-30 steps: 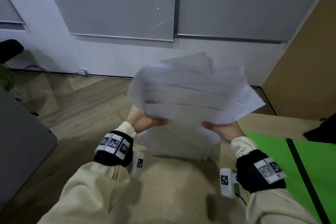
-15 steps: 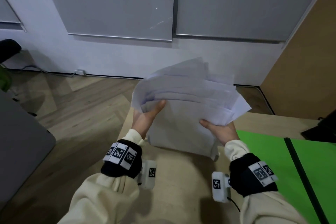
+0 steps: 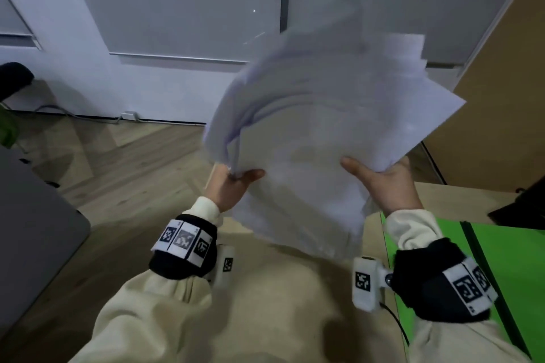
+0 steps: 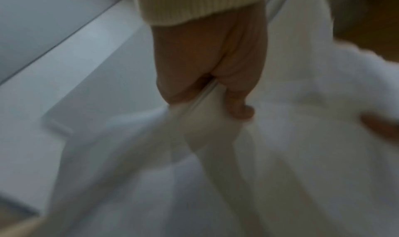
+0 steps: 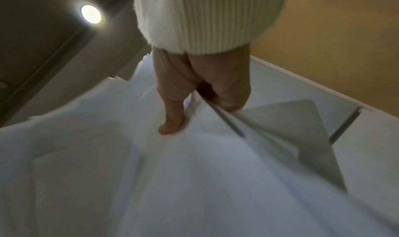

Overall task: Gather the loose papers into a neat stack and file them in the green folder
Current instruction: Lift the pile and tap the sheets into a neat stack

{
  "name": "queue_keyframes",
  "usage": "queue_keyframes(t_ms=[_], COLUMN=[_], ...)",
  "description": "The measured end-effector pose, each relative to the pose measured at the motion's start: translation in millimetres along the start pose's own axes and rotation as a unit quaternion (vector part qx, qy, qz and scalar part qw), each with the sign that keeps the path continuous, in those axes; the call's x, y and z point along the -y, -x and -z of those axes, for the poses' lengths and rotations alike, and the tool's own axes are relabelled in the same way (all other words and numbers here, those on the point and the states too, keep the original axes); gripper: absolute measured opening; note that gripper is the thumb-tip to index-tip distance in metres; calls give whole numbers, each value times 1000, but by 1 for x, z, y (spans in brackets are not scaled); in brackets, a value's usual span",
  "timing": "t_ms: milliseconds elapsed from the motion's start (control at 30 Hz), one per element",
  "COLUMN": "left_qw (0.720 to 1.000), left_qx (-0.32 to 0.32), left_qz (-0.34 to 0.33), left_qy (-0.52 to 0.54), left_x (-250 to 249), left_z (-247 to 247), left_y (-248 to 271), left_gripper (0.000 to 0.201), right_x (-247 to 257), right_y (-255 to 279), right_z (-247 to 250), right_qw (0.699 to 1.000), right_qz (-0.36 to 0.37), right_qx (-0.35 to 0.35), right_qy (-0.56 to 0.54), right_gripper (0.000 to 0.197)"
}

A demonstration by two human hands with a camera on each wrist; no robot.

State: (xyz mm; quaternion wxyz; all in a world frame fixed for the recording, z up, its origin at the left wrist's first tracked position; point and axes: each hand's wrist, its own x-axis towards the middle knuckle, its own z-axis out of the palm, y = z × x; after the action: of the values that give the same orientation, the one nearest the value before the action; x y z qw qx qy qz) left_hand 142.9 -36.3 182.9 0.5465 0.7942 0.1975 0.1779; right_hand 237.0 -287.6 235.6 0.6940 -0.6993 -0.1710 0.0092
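Observation:
A loose, fanned bundle of white papers (image 3: 318, 132) is held up in the air above the light wooden table (image 3: 283, 297), blurred by motion. My left hand (image 3: 233, 185) grips its left edge, thumb on the near face and fingers behind; the left wrist view shows the papers (image 4: 270, 138) pinched between thumb and palm of the left hand (image 4: 207, 80). My right hand (image 3: 380, 179) grips the right edge, thumb on top. In the right wrist view the right hand (image 5: 194, 97) pinches the papers (image 5: 194, 181). The green folder (image 3: 507, 268) lies open flat on the table at the right.
A black spine strip (image 3: 489, 274) runs down the folder's middle. A dark object (image 3: 522, 209) sits at the table's far right edge. A wooden panel (image 3: 501, 97) rises at right. A grey chair or surface (image 3: 32, 215) stands left, on the wooden floor (image 3: 118, 162).
The paper bundle has been lifted higher and tilted up to the right. My hands have spread apart, the left thumb sliding down to the bundle's lower left edge.

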Motion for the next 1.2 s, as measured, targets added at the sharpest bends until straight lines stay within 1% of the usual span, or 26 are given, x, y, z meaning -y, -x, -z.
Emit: queue_keyframes(t_ms=[33,67,100,133,167,233,300,367,433,567,600,633,667,700,767,833,900,967,1000,1033,1100,1167,1200], left_qw=[1000,999,998,995,991,983,982,982,982,981,981,982,982,983,985,985,984,983,983,984,987,990,992], left_qx=[-14,-33,-53,-71,-85,-85,-67,-60,-64,-74,-72,-71,-68,-63,-52,-51,-55,-56,-52,-48,-31,-13,-10], left_qz=[-12,-11,-5,18,46,90,101,105,106,107,105,104,100,96,96,105,112,116,116,117,111,96,86], left_qy=[6,15,34,63,93,137,147,143,144,147,145,144,142,141,134,129,128,130,131,128,115,104,96], left_x=[-2,0,4,6,11,22,30,36,41,52,54,55,57,58,56,55,55,57,58,58,58,57,57], left_z=[0,0,1,2,3,6,8,7,6,9,11,12,12,12,11,11,12,13,14,15,16,16,15], left_y=[1,2,3,6,7,11,14,18,20,23,23,25,25,25,26,26,27,27,26,27,27,27,26], left_gripper=[28,24,27,32,37,43,40,41,44,34,34,34,34,32,32,39,48,53,55,56,49,38,36], right_x=[-6,-15,-26,-37,-49,-66,-79,-84,-85,-85,-85,-85,-86,-89,-99,-104,-107,-109,-109,-108,-104,-92,-85], right_y=[-1,-1,0,1,2,8,11,12,13,20,23,25,27,27,22,17,13,12,13,13,14,11,9], right_z=[3,8,14,20,26,33,34,30,26,30,30,29,26,22,16,12,12,13,12,12,13,13,13], right_qw=[999,995,991,987,988,991,993,994,992,986,984,983,984,988,994,996,994,991,990,989,990,991,990], right_qz=[-17,-36,-49,-55,-65,-92,-93,-69,-66,-117,-123,-122,-114,-101,-80,-75,-87,-107,-111,-108,-89,-40,-8], right_qx=[34,75,110,128,125,85,48,41,68,112,127,139,137,115,45,-11,-25,-8,-4,-5,-21,-61,-80], right_qy=[20,48,67,75,70,48,48,78,87,39,27,20,23,35,53,54,66,78,89,101,111,115,115], right_gripper=[17,12,14,15,15,19,27,32,35,42,39,31,24,24,28,34,36,26,19,17,21,23,22])
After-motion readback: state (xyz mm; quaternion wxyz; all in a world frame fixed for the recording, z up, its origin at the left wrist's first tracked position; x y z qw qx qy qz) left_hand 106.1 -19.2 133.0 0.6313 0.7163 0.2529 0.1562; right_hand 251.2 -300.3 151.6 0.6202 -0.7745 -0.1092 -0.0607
